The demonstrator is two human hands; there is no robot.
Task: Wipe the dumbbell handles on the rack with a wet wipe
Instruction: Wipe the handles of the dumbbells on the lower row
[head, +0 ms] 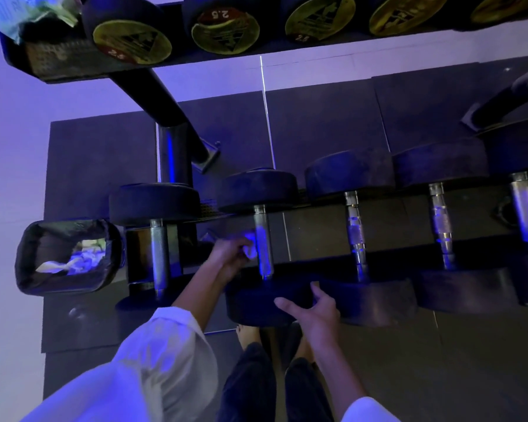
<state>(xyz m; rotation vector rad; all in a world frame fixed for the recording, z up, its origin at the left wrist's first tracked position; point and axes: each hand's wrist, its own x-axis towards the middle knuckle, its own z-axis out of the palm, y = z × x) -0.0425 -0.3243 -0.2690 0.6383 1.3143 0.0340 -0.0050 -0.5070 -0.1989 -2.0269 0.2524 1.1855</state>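
White wet wipe [250,253] sits bunched in the left hand [230,254], whose fingers curl round it, against a steel dumbbell handle [263,239] at 6 o'clock on the rack [174,156]. The right hand [313,309], at 5 o'clock, rests with spread, relaxed fingers on that dumbbell's near head [256,309]. A lined bin [25,257] stands at 9 o'clock.

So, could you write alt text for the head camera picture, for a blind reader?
A person's left hand holds a wet wipe against the metal handle of the second dumbbell from the left on a low rack, while the right hand rests on that dumbbell's near rubber head. A lined bin with crumpled wipes stands left of the rack.
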